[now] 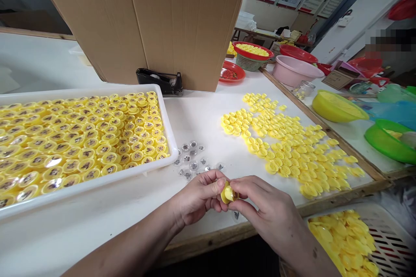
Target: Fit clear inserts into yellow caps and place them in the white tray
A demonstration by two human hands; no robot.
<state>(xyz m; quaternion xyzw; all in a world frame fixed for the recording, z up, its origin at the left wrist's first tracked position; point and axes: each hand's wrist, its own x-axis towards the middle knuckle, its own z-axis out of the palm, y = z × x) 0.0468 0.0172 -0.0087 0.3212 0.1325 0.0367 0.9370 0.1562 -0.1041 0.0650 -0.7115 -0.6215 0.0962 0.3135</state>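
Close to the table's front edge, my left hand [203,194] and my right hand [268,203] meet around one small round yellow plastic piece [228,193]. Thumb and fingers of the left pinch its left side, while the right pinches the other side; the fingers partly cover it. Just beyond my hands lie several small clear plastic discs with dark printed pictures [193,165]. Many plain yellow pieces [289,147] are spread over the table to the right. On the left, a white tray [170,134] is filled with yellow discs bearing printed pictures [87,143].
A large cardboard box [182,21] stands behind, with a black tape dispenser [159,81] before it. Wooden strips [325,117] edge the table. Basins, among them a pink one [295,70], stand at right. A basket [386,229] with more yellow pieces sits lower right.
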